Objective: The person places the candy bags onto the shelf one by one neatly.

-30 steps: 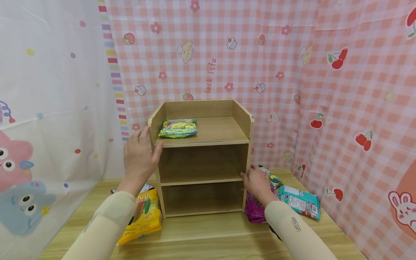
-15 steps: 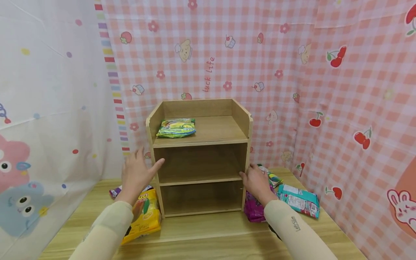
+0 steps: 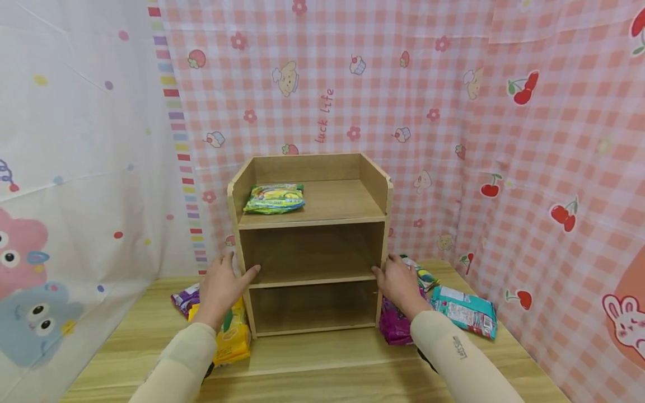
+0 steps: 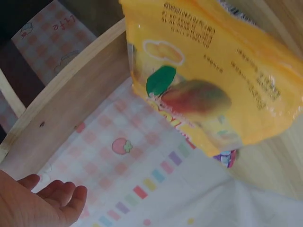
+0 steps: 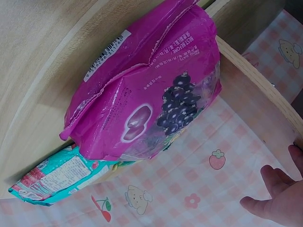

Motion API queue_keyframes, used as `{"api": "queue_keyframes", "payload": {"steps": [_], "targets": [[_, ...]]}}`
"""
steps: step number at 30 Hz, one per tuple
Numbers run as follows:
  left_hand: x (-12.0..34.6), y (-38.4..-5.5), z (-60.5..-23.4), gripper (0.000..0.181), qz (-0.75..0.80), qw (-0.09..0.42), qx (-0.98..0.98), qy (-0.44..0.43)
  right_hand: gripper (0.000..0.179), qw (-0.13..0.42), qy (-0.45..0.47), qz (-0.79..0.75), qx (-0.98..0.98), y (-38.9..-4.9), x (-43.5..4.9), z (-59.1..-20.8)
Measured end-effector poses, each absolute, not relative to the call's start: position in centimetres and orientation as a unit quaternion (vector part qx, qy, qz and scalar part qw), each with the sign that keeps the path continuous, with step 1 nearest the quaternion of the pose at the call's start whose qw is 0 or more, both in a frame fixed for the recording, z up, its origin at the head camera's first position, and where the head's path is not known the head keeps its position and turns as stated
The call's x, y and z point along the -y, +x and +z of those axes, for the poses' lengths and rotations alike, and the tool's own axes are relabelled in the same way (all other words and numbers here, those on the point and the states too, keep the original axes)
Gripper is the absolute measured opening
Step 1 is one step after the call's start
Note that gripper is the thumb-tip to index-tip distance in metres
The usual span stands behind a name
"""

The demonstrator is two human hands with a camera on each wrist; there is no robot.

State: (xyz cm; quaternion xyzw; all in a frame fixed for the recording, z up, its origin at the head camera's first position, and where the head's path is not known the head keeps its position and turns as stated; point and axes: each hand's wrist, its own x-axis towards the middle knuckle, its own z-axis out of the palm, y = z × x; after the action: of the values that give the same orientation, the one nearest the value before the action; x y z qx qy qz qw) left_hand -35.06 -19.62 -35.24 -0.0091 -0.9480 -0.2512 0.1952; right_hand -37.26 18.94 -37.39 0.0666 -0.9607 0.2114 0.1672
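A small wooden shelf unit [image 3: 317, 221] with three levels stands on the table between both hands. My right hand [image 3: 401, 285] grips its right side panel, thumb at the front edge by the middle shelf and fingers outside. Beside the left panel is my left hand [image 3: 220, 292], fingers loose along the outer side and thumb stretched across the front edge. Flat on the top level, at the left, lies a green and yellow snack bag [image 3: 274, 199]. Below the left hand is a yellow bag with a mango picture [image 4: 203, 94]. A purple grape-picture bag [image 5: 147, 94] leans by the right panel.
A teal packet [image 3: 466, 313] lies right of the purple bag, with a green and white one [image 3: 425, 278] behind. A small purple packet [image 3: 185, 298] is at the far left. Patterned curtains [image 3: 322, 73] enclose the wood-grain table [image 3: 322, 369].
My left hand has come down along the left panel from near the top level to middle-shelf height. The right hand keeps its place, and the shelf unit and bags have not visibly moved.
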Motion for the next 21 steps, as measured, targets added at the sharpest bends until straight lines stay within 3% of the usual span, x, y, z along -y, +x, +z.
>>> {"api": "queue_keyframes", "payload": {"steps": [10,16,21], "targets": [[19.2,-34.8,-36.9,0.069,-0.234,0.210,0.949,-0.004,0.039,0.166,0.066,0.214,0.960,-37.4,-18.8,-37.5],[18.7,-34.5,-37.7,0.048,-0.215,0.249,0.945,-0.004,0.039,0.164,0.067,0.223,0.959,-37.3,-18.8,-37.4],[18.3,-34.7,-38.2,0.042,-0.218,0.275,0.936,-0.003,0.039,0.166,0.069,0.223,0.958,-37.3,-19.1,-37.6]]}}
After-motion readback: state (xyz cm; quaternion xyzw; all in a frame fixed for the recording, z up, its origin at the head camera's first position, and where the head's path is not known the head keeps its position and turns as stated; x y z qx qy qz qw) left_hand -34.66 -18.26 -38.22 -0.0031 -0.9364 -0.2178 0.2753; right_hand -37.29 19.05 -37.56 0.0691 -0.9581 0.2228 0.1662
